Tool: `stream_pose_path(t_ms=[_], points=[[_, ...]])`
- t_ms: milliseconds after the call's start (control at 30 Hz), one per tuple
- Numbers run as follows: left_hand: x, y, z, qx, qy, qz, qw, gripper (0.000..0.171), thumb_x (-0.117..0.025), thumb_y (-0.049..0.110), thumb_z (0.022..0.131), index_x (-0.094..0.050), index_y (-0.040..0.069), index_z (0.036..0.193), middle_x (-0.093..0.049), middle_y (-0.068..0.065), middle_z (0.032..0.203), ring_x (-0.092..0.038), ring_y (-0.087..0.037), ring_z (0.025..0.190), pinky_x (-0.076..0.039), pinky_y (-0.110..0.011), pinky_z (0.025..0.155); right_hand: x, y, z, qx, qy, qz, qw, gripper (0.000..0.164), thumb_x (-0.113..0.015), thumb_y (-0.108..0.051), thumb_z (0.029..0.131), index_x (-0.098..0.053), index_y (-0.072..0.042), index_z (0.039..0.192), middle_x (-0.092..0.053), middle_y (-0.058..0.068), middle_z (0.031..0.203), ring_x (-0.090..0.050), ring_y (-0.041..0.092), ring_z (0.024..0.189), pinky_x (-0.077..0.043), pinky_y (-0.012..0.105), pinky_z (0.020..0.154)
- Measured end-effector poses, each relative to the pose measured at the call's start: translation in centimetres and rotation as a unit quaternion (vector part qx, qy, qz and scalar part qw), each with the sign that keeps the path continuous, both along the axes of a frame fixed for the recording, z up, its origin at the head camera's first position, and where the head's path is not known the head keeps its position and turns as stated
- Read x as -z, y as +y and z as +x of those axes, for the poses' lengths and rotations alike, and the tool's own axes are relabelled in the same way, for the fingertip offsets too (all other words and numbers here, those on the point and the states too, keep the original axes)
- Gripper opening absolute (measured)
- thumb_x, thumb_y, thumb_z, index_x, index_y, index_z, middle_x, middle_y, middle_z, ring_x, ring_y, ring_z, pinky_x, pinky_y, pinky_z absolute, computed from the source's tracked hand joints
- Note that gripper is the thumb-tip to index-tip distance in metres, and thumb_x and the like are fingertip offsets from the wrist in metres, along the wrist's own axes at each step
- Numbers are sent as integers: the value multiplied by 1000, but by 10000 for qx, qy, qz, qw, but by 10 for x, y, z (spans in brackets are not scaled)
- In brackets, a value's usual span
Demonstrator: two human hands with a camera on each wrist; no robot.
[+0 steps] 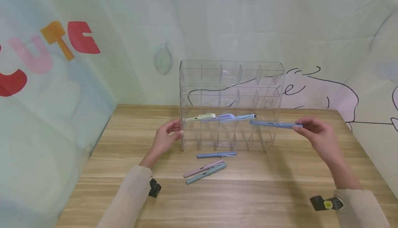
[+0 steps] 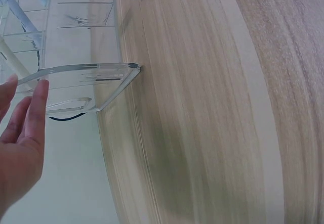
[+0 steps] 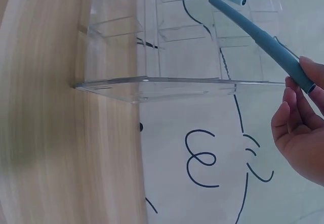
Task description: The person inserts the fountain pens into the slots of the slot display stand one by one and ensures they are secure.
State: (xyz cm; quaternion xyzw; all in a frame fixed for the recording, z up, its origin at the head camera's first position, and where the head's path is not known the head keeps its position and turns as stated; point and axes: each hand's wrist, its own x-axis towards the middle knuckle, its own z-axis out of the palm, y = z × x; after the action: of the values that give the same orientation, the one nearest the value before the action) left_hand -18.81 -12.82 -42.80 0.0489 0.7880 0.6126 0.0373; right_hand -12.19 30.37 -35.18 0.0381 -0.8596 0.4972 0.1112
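Note:
A clear acrylic rack (image 1: 230, 130) with several compartments stands upright on the table. My left hand (image 1: 168, 136) holds the rack's left side, thumb at the front edge; in the left wrist view its fingers (image 2: 35, 113) lie against the side panel. My right hand (image 1: 320, 136) pinches a blue pen (image 1: 276, 124) by its capped end, the other end pointing left at the rack's right compartments. In the right wrist view this pen (image 3: 263, 41) slants across the rack's front. A pale green pen (image 1: 206, 116), a lavender pen (image 1: 225, 117) and a light blue pen (image 1: 247, 116) lie in one row of the rack.
In front of the rack, a blue pen (image 1: 216, 155), a pinkish pen (image 1: 203, 168) and a teal pen (image 1: 206, 173) lie on the wooden table (image 1: 248, 200). A printed cloth (image 1: 130, 41) hangs close behind the rack and along the left side.

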Motion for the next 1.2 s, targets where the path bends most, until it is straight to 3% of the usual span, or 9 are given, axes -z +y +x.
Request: stream_pose_path(t_ms=[167,400,633,1000,1200], points=[[-1,0,0,-10,-22,29,10000,46,-61,-4,84,-48,0,129,-54,-27,115,-55,-32,106,-56,-23,76,-8,0,-7,129,-22,5,9999,19,-65,-10,85,-60,-2,102,-59,-12,88,-55,1,79,-47,5,68],[-2,0,0,-32,-1,9,10000,46,-61,-5,84,-48,-1,128,-56,-25,114,-55,-32,105,-56,-24,75,-10,-8,-19,288,-93,511,9982,26,-65,-20,86,-60,-1,104,-57,-11,88,-54,3,78,-45,10,60],[-1,0,0,-35,40,-26,10000,46,-61,-5,84,-48,-2,128,-56,-25,113,-56,-33,105,-56,-24,74,-3,-26,-31,175,2,991,9949,24,-64,-19,87,-62,1,100,-59,1,85,-54,5,71,-45,16,54],[-3,1,1,-48,30,12,10000,45,-61,-6,84,-49,-2,127,-54,-27,114,-55,-34,105,-57,-24,74,8,-42,-42,141,-59,884,9960,21,-63,-13,87,-61,3,100,-60,14,90,-54,7,73,-48,17,56],[-3,1,1,-72,38,-35,10000,45,-61,-6,84,-49,-2,127,-55,-26,114,-56,-33,105,-57,-24,74,11,-47,-46,161,16,857,9962,21,-63,-12,87,-61,4,100,-60,14,90,-52,5,73,-47,14,58]])
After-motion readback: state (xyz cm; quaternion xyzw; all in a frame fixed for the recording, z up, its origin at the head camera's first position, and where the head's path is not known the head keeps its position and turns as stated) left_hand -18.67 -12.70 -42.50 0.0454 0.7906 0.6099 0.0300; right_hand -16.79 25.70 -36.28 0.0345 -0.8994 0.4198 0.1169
